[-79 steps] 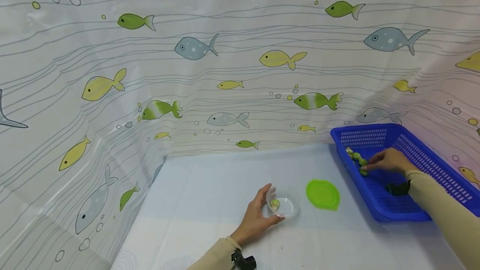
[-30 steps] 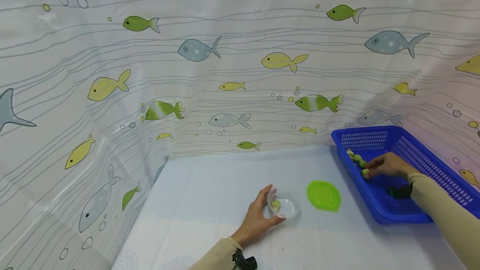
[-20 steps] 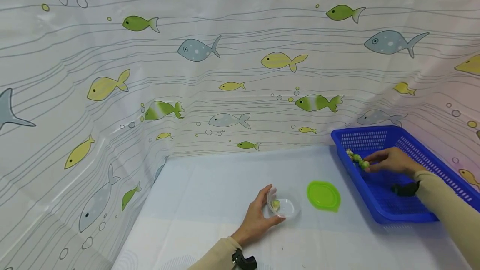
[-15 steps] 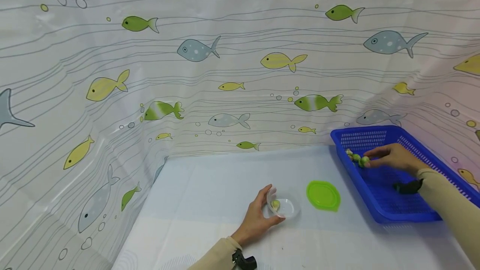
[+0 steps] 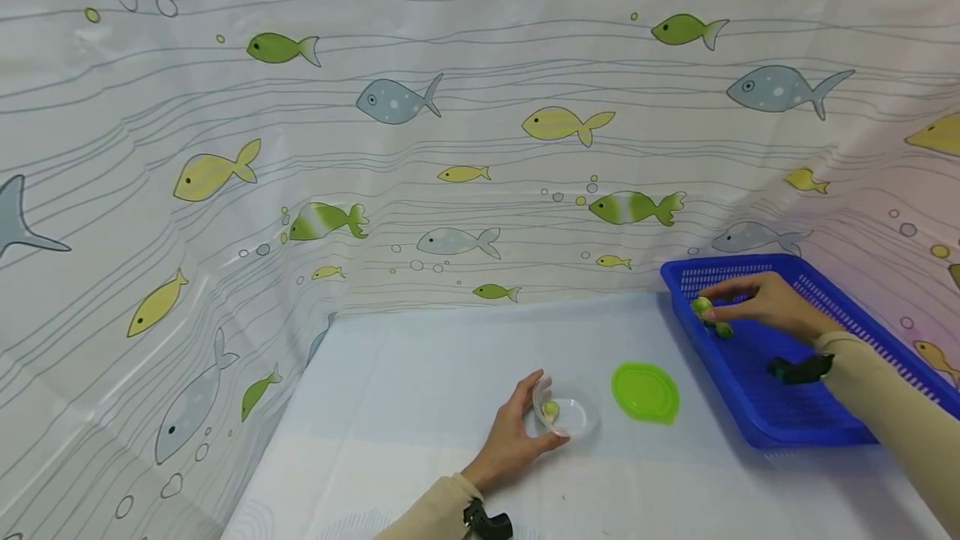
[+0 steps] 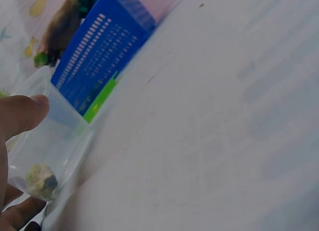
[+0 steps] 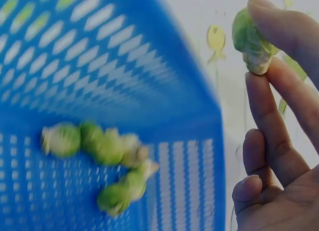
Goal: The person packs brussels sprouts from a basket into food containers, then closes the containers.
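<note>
the left hand (image 5: 508, 442) grips a clear cup (image 5: 575, 415) with one sprout (image 5: 551, 411) inside, left of a green lid (image 5: 645, 392) on the counter (image 5: 420, 373). the right hand (image 5: 772, 304) pinches another sprout (image 7: 251, 41) above the far left of the blue basket (image 5: 802, 419), where more sprouts (image 7: 108, 148) lie.

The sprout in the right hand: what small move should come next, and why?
Perhaps carry that sprout to the clear cup: the right hand pinches it, and the left hand holds the cup, uncovered, with another sprout inside.
</note>
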The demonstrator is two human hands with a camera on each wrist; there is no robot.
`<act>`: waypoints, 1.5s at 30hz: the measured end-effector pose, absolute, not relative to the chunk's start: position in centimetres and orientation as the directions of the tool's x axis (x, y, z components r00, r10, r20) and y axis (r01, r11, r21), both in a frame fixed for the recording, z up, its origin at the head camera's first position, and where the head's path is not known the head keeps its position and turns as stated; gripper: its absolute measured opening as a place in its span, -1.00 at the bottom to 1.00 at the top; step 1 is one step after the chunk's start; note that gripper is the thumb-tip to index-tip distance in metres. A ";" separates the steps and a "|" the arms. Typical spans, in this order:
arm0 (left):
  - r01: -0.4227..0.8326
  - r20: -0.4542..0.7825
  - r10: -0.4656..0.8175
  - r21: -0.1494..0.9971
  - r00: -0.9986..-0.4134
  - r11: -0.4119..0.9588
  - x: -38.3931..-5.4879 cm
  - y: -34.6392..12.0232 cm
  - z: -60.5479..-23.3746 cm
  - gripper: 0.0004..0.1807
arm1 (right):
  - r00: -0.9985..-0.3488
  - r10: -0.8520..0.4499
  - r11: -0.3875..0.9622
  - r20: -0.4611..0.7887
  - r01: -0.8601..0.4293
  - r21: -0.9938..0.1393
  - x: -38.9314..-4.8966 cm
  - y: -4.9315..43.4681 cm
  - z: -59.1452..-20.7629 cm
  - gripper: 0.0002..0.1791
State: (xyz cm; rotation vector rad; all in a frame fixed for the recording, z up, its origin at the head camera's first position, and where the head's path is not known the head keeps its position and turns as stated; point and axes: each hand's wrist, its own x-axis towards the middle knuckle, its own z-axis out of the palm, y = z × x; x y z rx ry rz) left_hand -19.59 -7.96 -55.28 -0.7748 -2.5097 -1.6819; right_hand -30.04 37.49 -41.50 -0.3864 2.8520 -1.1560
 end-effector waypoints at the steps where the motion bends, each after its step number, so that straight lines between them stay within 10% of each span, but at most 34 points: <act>1: 0.415 0.289 0.388 0.861 -0.875 0.295 -19.6 -8.0 -55.3 0.08 | -0.967 -0.249 0.685 0.057 -0.217 -0.695 -30.0 37.1 -41.3 -0.47; 45: 0.414 0.284 0.393 0.860 -0.874 0.299 -19.7 -7.9 -55.6 0.08 | -0.850 -0.518 0.406 0.093 -0.340 -0.848 -25.5 19.7 -46.0 -0.61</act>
